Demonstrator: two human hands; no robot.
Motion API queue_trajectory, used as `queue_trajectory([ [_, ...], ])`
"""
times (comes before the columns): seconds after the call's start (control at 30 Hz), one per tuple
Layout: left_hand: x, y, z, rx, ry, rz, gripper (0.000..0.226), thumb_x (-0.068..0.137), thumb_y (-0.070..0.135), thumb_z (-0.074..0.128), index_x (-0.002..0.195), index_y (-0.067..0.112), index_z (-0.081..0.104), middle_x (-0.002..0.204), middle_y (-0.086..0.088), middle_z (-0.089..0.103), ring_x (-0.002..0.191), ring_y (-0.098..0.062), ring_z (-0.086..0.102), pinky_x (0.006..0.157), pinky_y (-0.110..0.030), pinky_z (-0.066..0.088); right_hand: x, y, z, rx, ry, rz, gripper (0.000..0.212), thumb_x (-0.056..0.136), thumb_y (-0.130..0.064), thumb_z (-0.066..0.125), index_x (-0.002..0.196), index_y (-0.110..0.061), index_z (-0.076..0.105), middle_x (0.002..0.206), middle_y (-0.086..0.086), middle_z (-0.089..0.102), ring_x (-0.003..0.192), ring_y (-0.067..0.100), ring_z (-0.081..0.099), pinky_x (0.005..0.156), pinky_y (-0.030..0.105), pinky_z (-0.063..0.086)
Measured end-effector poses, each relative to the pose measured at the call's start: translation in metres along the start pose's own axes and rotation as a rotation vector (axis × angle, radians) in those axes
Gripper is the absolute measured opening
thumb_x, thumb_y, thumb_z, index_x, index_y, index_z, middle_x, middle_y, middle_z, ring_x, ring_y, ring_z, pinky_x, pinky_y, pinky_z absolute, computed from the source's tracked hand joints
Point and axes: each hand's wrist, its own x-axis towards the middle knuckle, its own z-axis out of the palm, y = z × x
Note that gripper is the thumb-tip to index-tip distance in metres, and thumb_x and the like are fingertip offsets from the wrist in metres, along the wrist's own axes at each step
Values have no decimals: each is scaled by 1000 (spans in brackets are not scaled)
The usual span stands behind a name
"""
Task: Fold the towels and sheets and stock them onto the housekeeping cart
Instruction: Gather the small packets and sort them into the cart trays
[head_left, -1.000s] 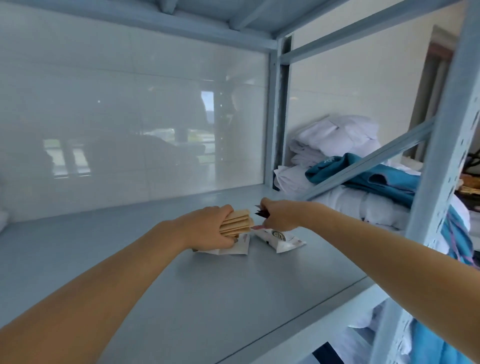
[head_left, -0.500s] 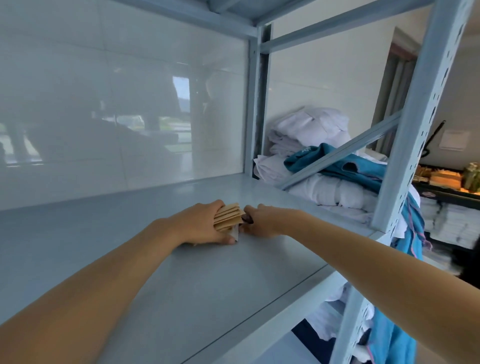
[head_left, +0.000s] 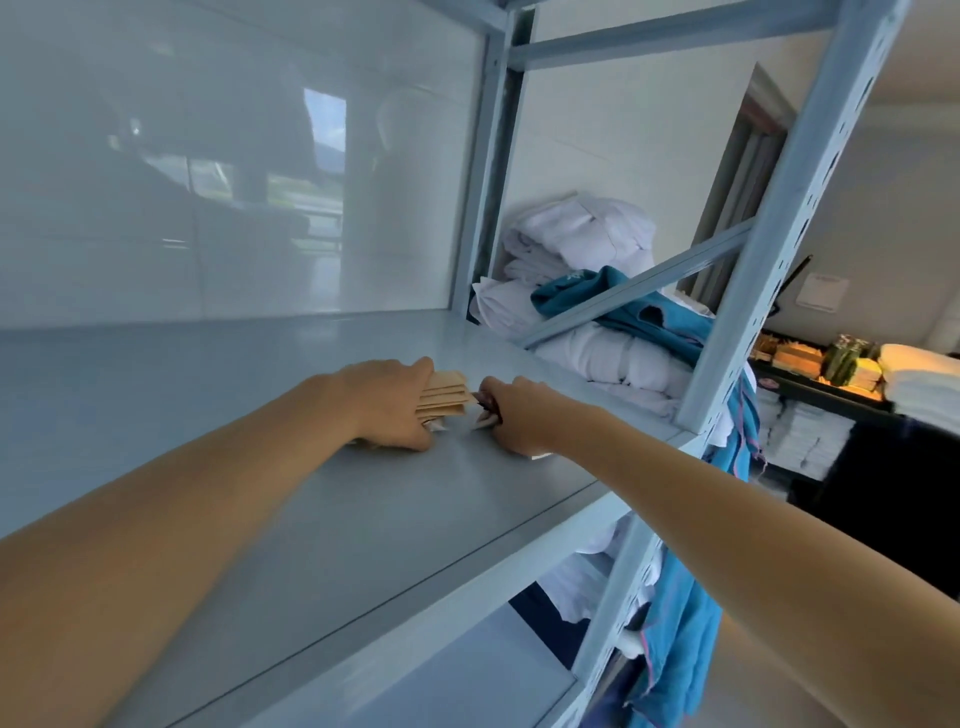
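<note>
My left hand (head_left: 392, 402) grips a stack of thin tan packets (head_left: 444, 395) on the grey metal shelf (head_left: 322, 519). My right hand (head_left: 511, 415) lies just to the right of the stack, fingers curled around small white and dark sachets (head_left: 483, 420) that are mostly hidden under it. A pile of white linen (head_left: 587, 244) with a teal cloth (head_left: 623, 306) on top sits beyond the shelf's right end. Folded white towels (head_left: 919, 384) rest on a dark cart (head_left: 883, 467) at the far right.
Blue slotted uprights (head_left: 779, 249) and a diagonal brace (head_left: 639, 291) frame the shelf's right side. A glossy white wall (head_left: 208, 182) backs the shelf. Blue cloth (head_left: 680, 623) hangs below the shelf edge. Small amenities (head_left: 841, 358) stand on the cart top.
The white sachets that lay uncovered on the shelf are now gathered under my hands. My right hand has shifted slightly right of the stack, and the view has swung right.
</note>
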Motion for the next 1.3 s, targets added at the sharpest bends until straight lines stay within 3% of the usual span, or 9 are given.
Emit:
queue_trajectory([
  [0.1,-8,6,5,17,68,-1,55,73,70,57,105,31,35,89,1,52,73,-17,56,62,-35,45,-20,10,7,-21,77,-19,20,101,-27,43,120,-26,43,106,8,48,89,32,54,80,45,51],
  [0.27,-16,27,4,66,92,10,61,65,76,44,110,36,31,90,5,47,73,-17,54,64,-35,41,-60,45,14,-18,208,-85,28,102,-27,50,129,-25,41,113,10,48,87,31,56,80,49,54],
  [0.43,-11,86,4,112,136,119,58,66,71,49,113,40,33,93,9,48,69,-11,53,59,-32,37,-100,93,13,-2,275,-219,46,96,-23,57,138,-31,37,121,6,45,94,31,59,78,50,55],
  [0.6,2,168,-2,179,281,199,60,67,62,49,120,37,36,92,9,46,67,-16,49,61,-33,44,-142,168,10,-116,432,-287,53,92,-29,60,140,-30,38,125,6,45,92,29,61,71,43,54],
  [0.93,90,389,3,191,345,370,60,69,58,48,122,32,40,94,9,46,78,-17,50,70,-35,43,-229,374,-1,-207,455,-146,55,89,-37,57,140,-29,39,123,6,42,89,30,57,70,44,53],
  [1.3,225,610,19,126,344,652,52,67,54,48,112,32,36,87,10,40,74,-20,45,68,-37,39,-339,583,11,-228,457,181,60,91,-37,64,142,-31,34,132,8,39,103,30,60,78,45,57],
])
